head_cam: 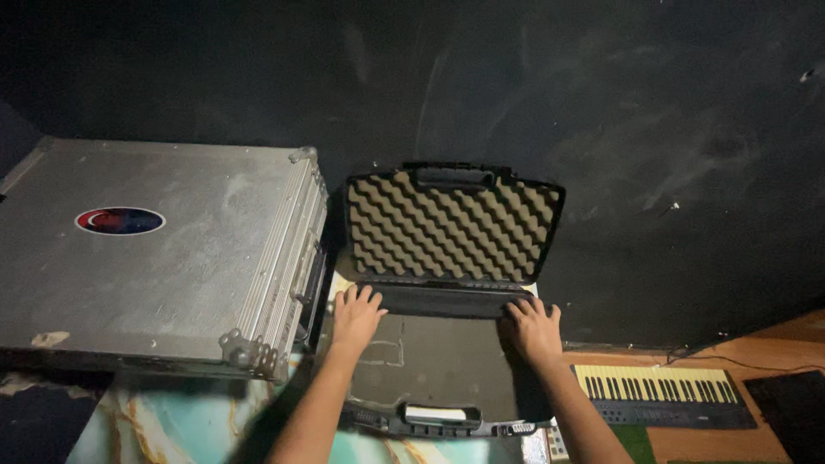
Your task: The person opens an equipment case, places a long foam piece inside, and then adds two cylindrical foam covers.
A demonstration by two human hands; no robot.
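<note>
One black hard plastic case [447,344] is seen lying open at the middle of a marbled teal and cream surface [163,425]. Its raised lid [453,228] is lined with grey egg-crate foam in wavy ridges, with a moulded handle at the top edge. The lower half is filled with a flat dark foam sheet, on which a faint rectangular outline is marked. A second handle and two latches are noted on the near edge.

The left hand [355,318] is laid flat on the left of the flat foam, fingers spread wide and holding nothing. The right hand [534,328] is laid flat on the right, near the hinge, fingers likewise spread and empty.

One scuffed grey flight case [155,258] with ribbed aluminium edging and ball corners is set just left; an oval red and blue label is fixed on its top. One keyboard [657,393] with pale keys lies on the wooden floor at right.
</note>
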